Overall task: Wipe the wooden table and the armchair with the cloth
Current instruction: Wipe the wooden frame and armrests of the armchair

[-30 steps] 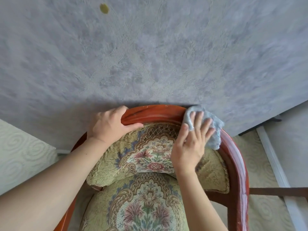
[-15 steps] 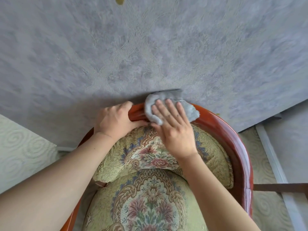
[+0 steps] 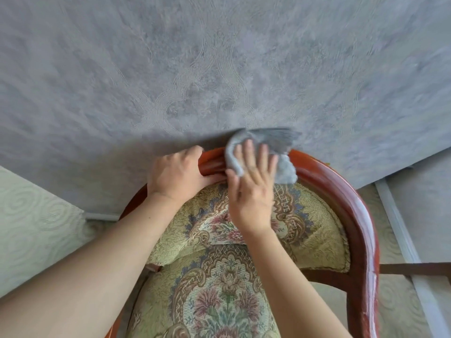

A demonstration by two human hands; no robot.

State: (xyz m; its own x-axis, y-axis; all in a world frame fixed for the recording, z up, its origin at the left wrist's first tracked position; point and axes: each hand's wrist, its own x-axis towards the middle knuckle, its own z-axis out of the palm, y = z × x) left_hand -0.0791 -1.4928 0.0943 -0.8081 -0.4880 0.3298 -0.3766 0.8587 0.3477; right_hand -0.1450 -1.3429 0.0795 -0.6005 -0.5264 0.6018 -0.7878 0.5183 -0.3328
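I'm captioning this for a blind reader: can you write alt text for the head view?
A right hand presses a grey cloth on an armchair's red wooden top rail, beside the left hand gripping it. Below are floral cushions.

No text, label, brand or number can be read anywhere (only woven and embossed patterns).

Cloth point(image 3: 284, 168): upper edge motion-blurred, middle hidden under right hand point(image 3: 251, 193). Armchair point(image 3: 341, 191): seat cut off at bottom frame edge; left rail hidden behind left hand point(image 3: 175, 176) and forearm.
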